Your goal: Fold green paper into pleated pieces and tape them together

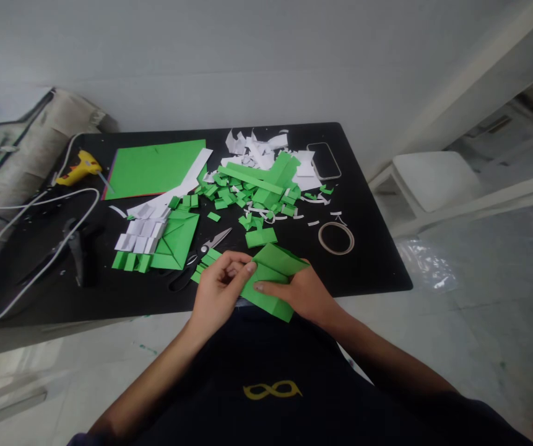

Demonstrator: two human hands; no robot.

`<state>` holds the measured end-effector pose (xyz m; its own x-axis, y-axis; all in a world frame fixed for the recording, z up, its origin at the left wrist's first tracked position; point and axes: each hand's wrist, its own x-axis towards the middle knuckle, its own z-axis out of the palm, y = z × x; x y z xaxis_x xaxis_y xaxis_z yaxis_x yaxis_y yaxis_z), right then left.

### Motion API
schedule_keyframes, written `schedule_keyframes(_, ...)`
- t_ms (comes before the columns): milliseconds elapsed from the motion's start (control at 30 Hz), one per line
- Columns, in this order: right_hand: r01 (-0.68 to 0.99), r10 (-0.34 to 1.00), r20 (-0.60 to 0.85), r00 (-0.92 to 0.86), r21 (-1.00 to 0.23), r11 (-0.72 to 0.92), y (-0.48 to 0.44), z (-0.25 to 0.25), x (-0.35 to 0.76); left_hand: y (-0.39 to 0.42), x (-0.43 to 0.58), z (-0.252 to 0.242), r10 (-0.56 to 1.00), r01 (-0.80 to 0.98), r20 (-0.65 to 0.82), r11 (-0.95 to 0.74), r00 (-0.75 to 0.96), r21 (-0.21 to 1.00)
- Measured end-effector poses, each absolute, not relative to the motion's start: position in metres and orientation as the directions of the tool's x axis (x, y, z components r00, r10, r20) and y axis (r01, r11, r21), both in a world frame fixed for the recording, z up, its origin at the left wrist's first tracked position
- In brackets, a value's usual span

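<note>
Both of my hands hold a folded green paper piece (273,272) over the near edge of the black table (377,260). My left hand (217,291) pinches its left edge with curled fingers. My right hand (301,292) grips it from below and the right, thumb pressed on its face. Scissors (203,251) lie just beyond my left hand. A larger folded green shape (177,238) with white strips lies to the left.
Green and white paper scraps (257,186) litter the table's middle. A flat green sheet (155,167) lies at the back left, a yellow glue gun (78,168) with white cable further left. A tape roll (336,238) and phone (324,160) lie right. A white stool (433,179) stands beside the table.
</note>
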<state>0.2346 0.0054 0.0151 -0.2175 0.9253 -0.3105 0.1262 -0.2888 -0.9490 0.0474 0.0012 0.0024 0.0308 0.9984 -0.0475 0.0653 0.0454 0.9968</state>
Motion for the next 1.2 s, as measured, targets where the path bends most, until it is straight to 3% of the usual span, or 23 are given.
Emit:
schedule_keyframes(267,0.035,0.913,-0.313,-0.260,-0.948,-0.315,0.0042,0.0122,0.2314,0.0051,0.0460,0.0106,0.993,0.096,-0.098,0.091,0.072,0.991)
schedule_keyframes(567,-0.208,0.827,-0.442,-0.348,-0.824,-0.527,0.0033,0.0119,0.2268,0.0055,0.0441,0.0085,0.979,0.094,-0.173,0.163,0.104,0.982)
schedule_keyframes(833,-0.155,0.877,-0.421,-0.231,-0.874,-0.461,0.0052,0.0108,0.2272,0.0048,0.0445,0.0073,0.986,0.139,-0.103,0.085,0.133,0.987)
schedule_keyframes(1067,-0.118,0.913,-0.335,-0.233,-0.922,-0.369,0.0036,0.0127,0.2310,0.0068,0.0426,0.0091,0.975,0.151,-0.143,0.117,0.173,0.982)
schedule_keyframes(1200,-0.049,0.900,-0.364,-0.241,-0.921,-0.386,0.0016,0.0123,0.2345,0.0066,0.0442,0.0091,0.974,0.120,-0.168,0.150,0.155,0.981)
